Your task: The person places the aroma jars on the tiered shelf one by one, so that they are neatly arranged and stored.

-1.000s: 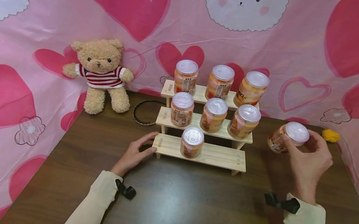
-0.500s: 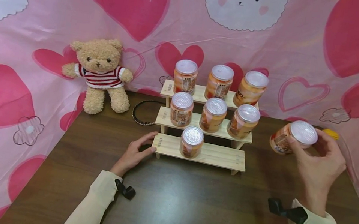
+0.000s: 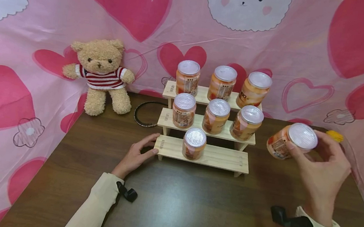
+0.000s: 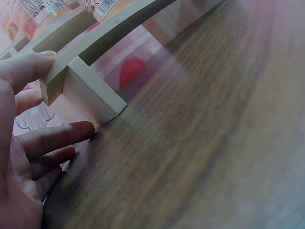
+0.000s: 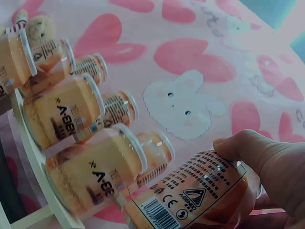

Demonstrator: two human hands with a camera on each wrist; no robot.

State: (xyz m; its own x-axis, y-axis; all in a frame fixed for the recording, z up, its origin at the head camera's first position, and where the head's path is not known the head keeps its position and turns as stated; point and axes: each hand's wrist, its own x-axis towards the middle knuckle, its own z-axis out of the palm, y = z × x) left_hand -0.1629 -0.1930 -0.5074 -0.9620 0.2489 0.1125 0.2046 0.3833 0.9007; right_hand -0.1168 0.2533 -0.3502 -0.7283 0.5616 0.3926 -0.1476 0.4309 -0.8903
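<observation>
My right hand (image 3: 328,167) grips a jar (image 3: 279,143) with an orange-brown printed label and a silvery lid, held tilted above the table right of the stepped wooden display stand (image 3: 221,157). In the right wrist view, the thumb lies along the upper side of this jar (image 5: 205,191), its barcode showing. My left hand (image 3: 134,157) holds the left end of the lowest shelf. Thumb and a finger pinch that wooden end in the left wrist view, the other fingers extended below. One similar jar (image 3: 194,146) stands on the lowest shelf; three stand on each higher shelf.
A teddy bear (image 3: 100,76) in a striped shirt sits at the back left. Near the stand's left side lies a dark hair band (image 3: 137,113). Something yellow (image 3: 334,136) is behind the right hand. Pink heart-printed cloth (image 3: 194,23) rises behind the dark wooden table (image 3: 170,204).
My right hand first moved right with the jar, then the jar came slightly back left and tilted. The left hand and the stand have stayed in place.
</observation>
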